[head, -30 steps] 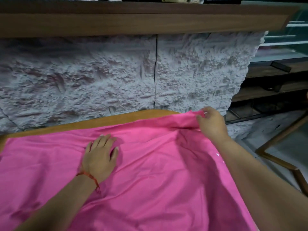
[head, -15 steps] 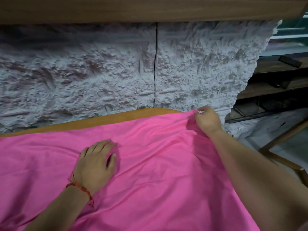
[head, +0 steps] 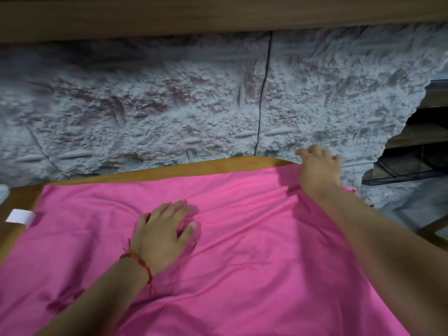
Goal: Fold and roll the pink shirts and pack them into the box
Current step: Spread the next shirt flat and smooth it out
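- Left hand (head: 164,229): palm down, fingers nearly straight and slightly spread, pressing flat on the cloth near the middle. It grips nothing. Its likely purpose is to pin the fabric so that it does not slide while the far corner is worked.
- Right hand (head: 320,170): at the far right corner of the cloth, reaching over the table's far edge. The fingers are blurred, so whether they pinch the hem or only rest on it cannot be told. The placement suits drawing that corner taut.
- Red thread (head: 138,260): tied round the left wrist, with a loose end hanging.
- Pink shirt (head: 242,251): one piece, spread flat over most of the table, its far hem running just inside the far edge. Shallow creases fan out from both hands. No fold or roll is visible, so by my judgement the task is at the smoothing stage, before the first fold.
- White tag (head: 20,217): at the left edge of the shirt, lying on the wood.
- Table (head: 169,169): wooden, bare in a strip along the far side and at the left.
- Wall (head: 169,105): rough grey texture, close behind the table, with a dark vertical seam.
- Wooden ledge (head: 218,15): runs across above the wall.
- Shelves (head: 424,134): dark, at the far right.
- Box: not in view.
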`<action>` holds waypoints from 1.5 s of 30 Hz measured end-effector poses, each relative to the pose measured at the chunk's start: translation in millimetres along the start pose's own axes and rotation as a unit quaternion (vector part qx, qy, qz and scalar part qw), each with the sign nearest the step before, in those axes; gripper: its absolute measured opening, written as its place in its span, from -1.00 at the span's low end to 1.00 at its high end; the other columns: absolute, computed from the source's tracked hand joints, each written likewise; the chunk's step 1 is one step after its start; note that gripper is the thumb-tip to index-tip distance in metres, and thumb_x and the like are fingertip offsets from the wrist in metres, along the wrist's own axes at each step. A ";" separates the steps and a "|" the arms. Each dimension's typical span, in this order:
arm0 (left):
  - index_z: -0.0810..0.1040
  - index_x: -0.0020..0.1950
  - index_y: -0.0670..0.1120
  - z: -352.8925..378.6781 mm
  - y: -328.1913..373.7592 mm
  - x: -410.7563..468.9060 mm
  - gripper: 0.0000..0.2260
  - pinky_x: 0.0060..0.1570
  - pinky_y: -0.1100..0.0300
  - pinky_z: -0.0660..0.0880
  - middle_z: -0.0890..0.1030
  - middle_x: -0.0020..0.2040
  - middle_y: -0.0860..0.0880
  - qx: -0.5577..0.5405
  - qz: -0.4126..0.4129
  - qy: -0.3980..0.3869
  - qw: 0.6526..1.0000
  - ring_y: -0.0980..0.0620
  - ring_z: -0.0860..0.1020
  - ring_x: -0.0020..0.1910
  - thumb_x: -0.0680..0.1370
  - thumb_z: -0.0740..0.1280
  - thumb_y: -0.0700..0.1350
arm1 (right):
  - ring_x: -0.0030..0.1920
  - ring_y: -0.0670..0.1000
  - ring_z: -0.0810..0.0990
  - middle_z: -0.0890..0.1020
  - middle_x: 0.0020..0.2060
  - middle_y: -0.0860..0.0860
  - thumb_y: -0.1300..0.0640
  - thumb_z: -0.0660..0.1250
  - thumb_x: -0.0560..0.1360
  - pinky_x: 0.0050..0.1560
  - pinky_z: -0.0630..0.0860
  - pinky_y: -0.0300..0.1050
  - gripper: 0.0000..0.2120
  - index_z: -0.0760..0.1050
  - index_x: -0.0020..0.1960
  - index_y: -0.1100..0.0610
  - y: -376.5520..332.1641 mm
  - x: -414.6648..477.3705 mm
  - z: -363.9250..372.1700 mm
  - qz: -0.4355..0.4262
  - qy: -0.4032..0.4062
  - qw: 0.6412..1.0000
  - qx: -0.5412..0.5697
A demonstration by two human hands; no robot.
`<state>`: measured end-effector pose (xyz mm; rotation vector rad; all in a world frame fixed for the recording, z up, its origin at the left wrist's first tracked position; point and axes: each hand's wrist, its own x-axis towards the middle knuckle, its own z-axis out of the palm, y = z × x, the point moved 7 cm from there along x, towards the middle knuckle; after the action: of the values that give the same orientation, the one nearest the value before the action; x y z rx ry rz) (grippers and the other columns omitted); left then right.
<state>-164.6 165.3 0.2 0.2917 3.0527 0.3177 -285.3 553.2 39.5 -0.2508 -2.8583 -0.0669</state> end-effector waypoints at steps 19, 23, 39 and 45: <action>0.63 -0.03 0.06 -51.1 -78.2 102.0 -0.89 0.09 0.17 0.50 0.60 -0.05 0.12 -0.068 0.040 0.030 0.996 0.07 0.57 -0.01 0.53 0.51 -0.12 | 0.19 0.01 0.44 0.51 0.04 -0.14 0.10 0.44 0.47 0.32 0.40 0.12 -0.79 0.49 -0.03 -0.18 -167.9 -25.8 -4.1 -0.253 -0.112 0.941 0.197; 0.66 0.27 0.05 -49.7 -85.4 101.1 -0.78 0.18 0.11 0.54 0.65 0.17 0.10 -0.035 0.026 0.037 0.998 0.02 0.59 0.15 0.62 0.39 -0.08 | 0.20 0.03 0.46 0.55 0.06 -0.11 0.06 0.45 0.47 0.33 0.40 0.10 -0.83 0.55 0.03 -0.09 -166.5 -28.0 -5.3 -0.271 -0.076 0.941 0.190; 0.48 0.50 0.02 -41.0 -101.1 106.4 -0.62 0.25 -0.01 0.54 0.66 0.25 -0.13 -0.030 -0.055 0.076 0.995 -0.16 0.62 0.18 0.67 0.27 -0.16 | 0.34 0.12 0.45 0.55 0.31 -0.01 -0.09 0.19 0.68 0.40 0.36 0.19 -0.68 0.46 0.38 -0.02 -142.7 -20.2 14.4 -0.119 -0.023 0.987 0.106; 0.39 0.49 -0.07 -51.9 -71.0 65.0 -0.61 0.50 -0.18 0.23 0.51 0.42 -0.07 0.002 -0.050 0.166 0.985 -0.10 0.42 0.44 0.67 0.28 -0.06 | 0.34 0.11 0.43 0.54 0.30 -0.01 -0.06 0.21 0.66 0.34 0.40 0.16 -0.68 0.49 0.36 0.01 -136.2 -50.1 -2.7 -0.142 0.002 0.982 0.127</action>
<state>-245.1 99.3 33.6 0.0898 3.3803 0.3892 -261.2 410.8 25.6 0.2097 -2.8384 0.2407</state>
